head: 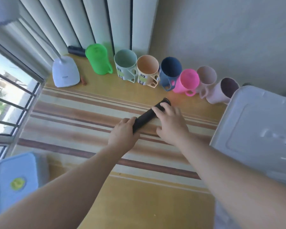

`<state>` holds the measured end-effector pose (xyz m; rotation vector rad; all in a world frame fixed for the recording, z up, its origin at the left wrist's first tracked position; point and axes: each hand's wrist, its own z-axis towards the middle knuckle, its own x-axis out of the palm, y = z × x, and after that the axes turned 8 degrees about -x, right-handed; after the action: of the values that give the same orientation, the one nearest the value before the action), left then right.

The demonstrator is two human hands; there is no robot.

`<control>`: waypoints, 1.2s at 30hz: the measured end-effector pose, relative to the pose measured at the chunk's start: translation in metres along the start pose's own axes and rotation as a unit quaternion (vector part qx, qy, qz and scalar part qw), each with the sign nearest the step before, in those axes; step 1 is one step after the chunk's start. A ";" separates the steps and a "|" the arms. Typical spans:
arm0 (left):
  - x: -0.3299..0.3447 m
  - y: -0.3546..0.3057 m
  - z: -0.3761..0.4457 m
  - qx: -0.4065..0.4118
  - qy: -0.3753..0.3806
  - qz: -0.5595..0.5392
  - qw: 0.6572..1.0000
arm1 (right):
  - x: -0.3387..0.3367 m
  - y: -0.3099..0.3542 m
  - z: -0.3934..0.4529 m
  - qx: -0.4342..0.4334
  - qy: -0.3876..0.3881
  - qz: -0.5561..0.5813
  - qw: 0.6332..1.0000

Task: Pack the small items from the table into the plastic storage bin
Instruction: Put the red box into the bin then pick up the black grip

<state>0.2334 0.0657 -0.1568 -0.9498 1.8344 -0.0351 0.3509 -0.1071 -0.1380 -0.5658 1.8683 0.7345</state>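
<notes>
A black tube (144, 119) lies slanted across the striped cloth (69, 116) in the middle of the table. My left hand (123, 134) is closed around its near end. My right hand (169, 123) rests over its far end, with the fingers bent across the tube near its cap. The white plastic storage bin (257, 133) stands at the right with its lid on. Along the wall runs a row of several mugs: green (97, 59), pale green (125, 66), orange (147, 71), dark blue (169, 71), bright pink (186, 83) and two pale pink ones (206, 79).
A white lamp base (65, 74) stands at the back left with a small brown stick (83, 80) beside it. A dark object (76, 50) lies behind the green mug. A lidded blue container (15, 180) sits at the near left. The window with bars (10, 100) is on the left.
</notes>
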 end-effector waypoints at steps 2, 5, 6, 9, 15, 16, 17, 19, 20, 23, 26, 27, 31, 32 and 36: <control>-0.001 0.013 0.002 0.025 0.013 -0.001 1.000 | 0.005 0.000 0.003 0.009 -0.004 -0.020 1.000; -0.009 0.039 -0.006 0.048 0.032 -0.002 0.998 | 0.010 0.001 -0.006 0.004 0.000 -0.020 1.000; -0.012 0.047 -0.011 0.052 0.028 -0.004 0.998 | 0.012 0.002 -0.013 0.001 0.002 -0.005 1.000; -0.024 0.066 -0.026 0.055 0.013 -0.001 0.998 | 0.012 0.007 -0.038 -0.022 0.024 0.060 0.998; -0.053 0.044 -0.068 0.114 -0.025 0.047 0.992 | -0.008 0.016 -0.098 -0.025 -0.015 0.101 0.994; -0.059 0.034 -0.075 0.126 -0.030 0.044 0.991 | -0.015 0.015 -0.112 -0.021 -0.029 0.104 0.994; -0.066 0.021 -0.083 0.141 -0.034 0.041 0.989 | -0.023 0.012 -0.125 -0.012 -0.047 0.110 0.993; -0.079 -0.013 -0.099 0.180 -0.042 0.039 0.982 | -0.042 0.003 -0.155 0.016 -0.088 0.109 0.990; -0.084 -0.032 -0.107 0.203 -0.045 0.039 0.977 | -0.053 -0.003 -0.170 0.027 -0.112 0.099 0.988; -0.092 -0.095 -0.132 0.260 -0.045 0.035 0.964 | -0.081 -0.024 -0.218 0.040 -0.191 0.080 0.977; -0.081 -0.151 -0.158 0.310 -0.057 0.018 0.949 | -0.100 -0.053 -0.276 0.049 -0.254 0.081 0.963; -0.072 -0.169 -0.168 0.330 -0.059 0.016 0.942 | -0.104 -0.066 -0.298 0.053 -0.264 0.081 0.960; -0.020 -0.233 -0.214 0.388 -0.013 0.029 0.921 | -0.094 -0.119 -0.389 0.104 -0.277 0.083 0.952; -0.003 -0.245 -0.225 0.393 0.008 0.051 0.918 | -0.085 -0.128 -0.410 0.117 -0.266 0.086 0.953; 0.064 -0.278 -0.271 0.361 0.081 0.174 0.913 | -0.049 -0.152 -0.471 0.145 -0.119 0.077 0.979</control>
<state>0.1711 -0.2686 0.0410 -0.0985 1.8943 -0.5491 0.1717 -0.5443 0.0160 -0.1413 1.7650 0.5848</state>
